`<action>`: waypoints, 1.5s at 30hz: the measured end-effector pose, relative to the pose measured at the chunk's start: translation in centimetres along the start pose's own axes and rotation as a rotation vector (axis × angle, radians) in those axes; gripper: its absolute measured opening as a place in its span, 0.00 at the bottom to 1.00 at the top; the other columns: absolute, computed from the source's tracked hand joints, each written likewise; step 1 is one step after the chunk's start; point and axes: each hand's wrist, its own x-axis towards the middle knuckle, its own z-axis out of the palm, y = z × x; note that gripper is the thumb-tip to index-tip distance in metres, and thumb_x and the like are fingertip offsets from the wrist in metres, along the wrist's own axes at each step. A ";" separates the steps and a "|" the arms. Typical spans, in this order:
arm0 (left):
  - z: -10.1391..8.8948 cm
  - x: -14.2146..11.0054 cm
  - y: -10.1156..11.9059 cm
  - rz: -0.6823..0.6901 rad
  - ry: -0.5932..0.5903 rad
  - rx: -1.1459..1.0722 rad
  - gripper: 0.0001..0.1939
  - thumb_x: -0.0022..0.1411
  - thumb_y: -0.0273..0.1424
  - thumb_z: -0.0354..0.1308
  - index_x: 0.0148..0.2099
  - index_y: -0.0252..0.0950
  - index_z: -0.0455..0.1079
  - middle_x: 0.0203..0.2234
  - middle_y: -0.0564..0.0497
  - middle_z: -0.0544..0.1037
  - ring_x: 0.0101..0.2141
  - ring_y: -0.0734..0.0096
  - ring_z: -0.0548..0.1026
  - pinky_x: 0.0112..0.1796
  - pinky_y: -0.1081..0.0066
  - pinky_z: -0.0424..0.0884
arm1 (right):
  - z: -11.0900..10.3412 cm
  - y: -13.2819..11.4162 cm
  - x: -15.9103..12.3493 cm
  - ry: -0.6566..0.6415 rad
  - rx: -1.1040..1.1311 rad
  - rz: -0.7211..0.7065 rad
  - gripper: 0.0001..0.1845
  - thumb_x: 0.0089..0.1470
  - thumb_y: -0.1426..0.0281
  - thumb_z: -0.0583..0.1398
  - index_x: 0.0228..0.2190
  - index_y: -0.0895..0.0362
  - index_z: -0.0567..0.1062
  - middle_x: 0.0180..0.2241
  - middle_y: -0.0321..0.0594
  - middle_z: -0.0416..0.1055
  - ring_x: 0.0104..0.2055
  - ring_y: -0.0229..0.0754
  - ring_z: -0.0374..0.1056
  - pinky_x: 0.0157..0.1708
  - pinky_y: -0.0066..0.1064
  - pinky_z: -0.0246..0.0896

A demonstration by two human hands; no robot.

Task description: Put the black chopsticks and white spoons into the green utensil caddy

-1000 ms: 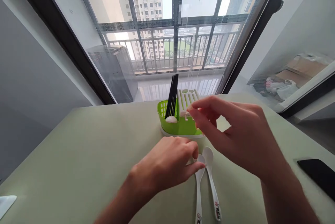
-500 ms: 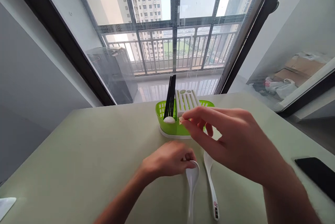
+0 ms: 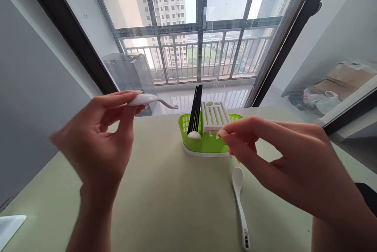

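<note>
Raised at the left, my left hand point(image 3: 103, 130) pinches a white spoon point(image 3: 147, 99) by its bowl, and the curved handle points right. In front of the green cutlery basket point(image 3: 191, 146), my right hand point(image 3: 265, 149) has thumb and forefinger pressed together; I cannot make out anything between them. Its fingertips overlap the lower edge of a white slotted rack point(image 3: 216, 114) in the basket. Black chopsticks point(image 3: 195, 110) stand in the basket's left part, with a white spoon bowl point(image 3: 194, 135) in front of them. A second white spoon point(image 3: 240, 201) lies on the table below my right hand.
The pale table point(image 3: 165, 205) stretches in front of a glass door and window. A white object point(image 3: 11, 228) lies at its left edge, partly out of view. At the right edge a black object point(image 3: 366, 197) shows behind my right forearm.
My left hand has lifted the white spoon off the table and carried it up and left. My right hand has shifted slightly right, still pinched. The view has shifted a little.
</note>
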 end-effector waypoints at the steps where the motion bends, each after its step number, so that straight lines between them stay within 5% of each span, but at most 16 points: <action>1: 0.7 -0.3 -0.3 0.012 -0.001 0.032 0.11 0.63 0.31 0.69 0.48 0.44 0.81 0.43 0.56 0.86 0.41 0.61 0.85 0.43 0.63 0.83 | 0.1 0.0 0.0 -0.005 0.000 -0.008 0.07 0.66 0.65 0.59 0.36 0.48 0.78 0.29 0.32 0.80 0.21 0.37 0.72 0.24 0.30 0.66; 8: 3.2 -1.2 -2.0 0.086 -0.156 0.075 0.05 0.66 0.35 0.66 0.45 0.47 0.81 0.39 0.57 0.86 0.37 0.65 0.86 0.38 0.67 0.84 | 0.1 0.2 -0.1 -0.021 -0.022 -0.008 0.06 0.66 0.65 0.60 0.36 0.48 0.77 0.24 0.30 0.77 0.19 0.36 0.69 0.23 0.30 0.64; 19: 4.1 -2.3 -0.3 0.077 -0.099 -0.101 0.04 0.68 0.36 0.64 0.41 0.44 0.78 0.40 0.54 0.86 0.43 0.62 0.85 0.39 0.64 0.86 | 0.3 0.4 0.1 -0.036 0.000 -0.008 0.07 0.66 0.65 0.59 0.36 0.49 0.77 0.29 0.33 0.80 0.20 0.36 0.71 0.23 0.29 0.65; 29: 7.5 -4.9 -4.8 -0.067 -0.327 -0.233 0.05 0.67 0.35 0.64 0.41 0.40 0.78 0.39 0.52 0.86 0.36 0.69 0.85 0.41 0.72 0.81 | 0.4 0.4 0.2 -0.044 0.010 -0.004 0.06 0.66 0.65 0.60 0.36 0.49 0.77 0.27 0.31 0.79 0.20 0.35 0.70 0.23 0.29 0.65; 37: 6.3 -3.9 -4.9 0.119 -0.697 -0.078 0.08 0.71 0.31 0.56 0.49 0.40 0.76 0.46 0.50 0.83 0.33 0.72 0.82 0.34 0.72 0.77 | 0.4 0.4 0.2 -0.081 0.041 -0.032 0.06 0.67 0.66 0.59 0.36 0.50 0.76 0.28 0.31 0.79 0.21 0.34 0.71 0.25 0.29 0.64; 45: 3.7 -2.3 -2.5 0.071 -0.921 0.102 0.16 0.69 0.36 0.59 0.58 0.44 0.72 0.55 0.50 0.79 0.34 0.65 0.82 0.35 0.66 0.76 | 0.4 0.6 0.1 -0.117 0.051 -0.047 0.06 0.67 0.67 0.58 0.37 0.52 0.75 0.30 0.32 0.80 0.22 0.34 0.70 0.27 0.29 0.63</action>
